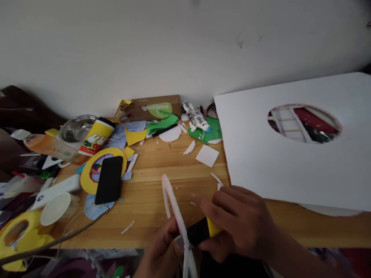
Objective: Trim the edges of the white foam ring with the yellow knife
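Observation:
At the bottom centre, my left hand [162,247] is closed on a white foam loop [176,204], a thin strip with a pointed, pinkish tip. My right hand [240,220] is wrapped round a yellow and black cutter [206,230]. The cutter's blade [180,241] lies against the loop's edge, close to my left thumb. The lower part of the loop runs out of the picture.
On the right, a large white board [249,162] with an oval hole. At left, a black phone [109,180], a yellow cup [97,136], a bottle [52,146] and a cable [78,231]. A brown bag [139,109] lies by the wall; scraps are scattered on the wooden table [150,162].

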{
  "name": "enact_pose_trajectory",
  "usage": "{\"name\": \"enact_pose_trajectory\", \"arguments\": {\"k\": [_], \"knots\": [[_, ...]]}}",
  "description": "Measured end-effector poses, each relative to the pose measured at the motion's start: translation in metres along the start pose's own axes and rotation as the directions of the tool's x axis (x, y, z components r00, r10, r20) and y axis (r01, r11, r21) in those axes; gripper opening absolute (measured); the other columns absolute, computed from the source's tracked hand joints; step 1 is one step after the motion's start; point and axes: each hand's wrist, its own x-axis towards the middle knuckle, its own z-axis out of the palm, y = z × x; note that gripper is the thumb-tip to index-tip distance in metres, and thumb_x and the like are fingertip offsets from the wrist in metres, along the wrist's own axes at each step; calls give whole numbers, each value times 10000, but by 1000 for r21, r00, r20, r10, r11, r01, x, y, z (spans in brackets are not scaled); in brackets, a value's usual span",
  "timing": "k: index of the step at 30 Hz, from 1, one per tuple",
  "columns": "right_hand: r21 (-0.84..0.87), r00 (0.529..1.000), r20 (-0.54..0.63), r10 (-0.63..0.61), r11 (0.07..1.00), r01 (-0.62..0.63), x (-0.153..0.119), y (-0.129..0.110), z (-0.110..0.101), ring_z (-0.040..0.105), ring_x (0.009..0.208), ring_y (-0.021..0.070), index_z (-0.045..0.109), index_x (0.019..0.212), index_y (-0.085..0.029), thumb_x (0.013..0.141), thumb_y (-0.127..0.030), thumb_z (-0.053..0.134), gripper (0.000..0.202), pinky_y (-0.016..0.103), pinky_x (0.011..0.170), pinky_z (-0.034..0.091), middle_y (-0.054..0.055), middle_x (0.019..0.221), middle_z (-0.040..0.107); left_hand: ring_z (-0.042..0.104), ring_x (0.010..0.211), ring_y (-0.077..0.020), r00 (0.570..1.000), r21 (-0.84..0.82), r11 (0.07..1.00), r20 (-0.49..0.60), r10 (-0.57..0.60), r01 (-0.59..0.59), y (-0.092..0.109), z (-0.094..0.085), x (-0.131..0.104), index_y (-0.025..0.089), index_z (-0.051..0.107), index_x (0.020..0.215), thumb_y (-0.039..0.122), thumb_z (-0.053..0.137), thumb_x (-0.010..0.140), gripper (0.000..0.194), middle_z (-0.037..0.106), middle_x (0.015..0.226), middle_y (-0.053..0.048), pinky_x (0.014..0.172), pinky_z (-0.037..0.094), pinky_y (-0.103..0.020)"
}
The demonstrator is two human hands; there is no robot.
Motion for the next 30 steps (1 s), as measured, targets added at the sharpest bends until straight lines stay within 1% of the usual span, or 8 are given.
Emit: {"name": "enact_pose_trajectory", "arguments": {"k": [6, 9, 12, 15, 18, 24, 28, 30], "knots": [[-33, 1000, -11, 11, 999, -12, 1, 5, 2, 527, 598, 154, 710, 1089, -149, 1004, -647, 399, 593, 321, 568, 341, -1, 667, 561, 467, 519, -63, 992, -166, 986, 124, 6, 14, -8, 0, 4, 192, 579, 800, 535, 694, 871, 368, 526, 636, 36, 501, 327, -179], [-19, 1000, -10, 20, 1000, -20, 0, 4, 3, 536, 605, 154, 704, 1107, -137, 997, -654, 412, 604, 316, 576, 358, 0, 669, 561, 487, 532, -66, 992, -174, 984, 124, -7, 28, -7, -2, 5, 182, 615, 820, 510, 720, 859, 347, 548, 631, 31, 526, 363, -185], [-14, 1000, -2, 10, 1000, -10, 1, 2, 2, 549, 614, 151, 695, 1139, -136, 993, -632, 454, 570, 312, 577, 367, 2, 684, 580, 550, 601, -85, 996, -231, 972, 86, -19, 38, 0, -3, 5, 180, 673, 959, 440, 779, 828, 310, 616, 721, 4, 565, 415, -190], [-29, 1000, 7, 17, 999, -17, -1, 2, 2, 550, 611, 155, 688, 1158, -143, 980, -618, 500, 541, 317, 571, 361, -2, 684, 578, 620, 705, -112, 1000, -331, 944, -26, -15, 5, 7, -4, 7, 180, 675, 1002, 405, 795, 820, 313, 649, 841, -18, 622, 474, -201], [-25, 999, 15, 29, 999, -29, -3, 2, 4, 552, 611, 164, 691, 1144, -143, 970, -642, 494, 564, 326, 574, 361, 0, 680, 570, 594, 612, -88, 999, -387, 922, -42, -34, 15, 5, -1, 11, 168, 657, 889, 394, 792, 823, 271, 607, 746, 14, 587, 478, -193], [15, 1000, 13, 19, 1000, -20, -2, -4, 2, 575, 641, 163, 672, 1165, -149, 994, -639, 445, 566, 323, 595, 374, 6, 707, 598, 552, 490, -58, 991, -435, 896, -59, -124, 86, -6, 8, 14, 178, 646, 848, 319, 830, 789, 238, 549, 600, 64, 475, 414, -145], [-14, 1000, -5, 2, 1000, -2, -1, 1, 0, 563, 620, 153, 678, 1136, -157, 999, -663, 396, 595, 316, 583, 376, 1, 691, 593, 527, 497, -57, 997, -444, 893, 1, -83, 75, -12, 6, 13, 180, 659, 873, 354, 817, 801, 246, 522, 597, 62, 487, 419, -142], [-69, 1000, -18, 7, 998, -9, -3, 7, -1, 559, 608, 152, 674, 1157, -150, 1003, -619, 443, 545, 313, 568, 378, -1, 679, 584, 490, 496, -52, 996, -449, 892, 94, -8, 50, -18, 4, 14, 184, 659, 882, 369, 795, 820, 238, 502, 614, 57, 482, 411, -137]]}}
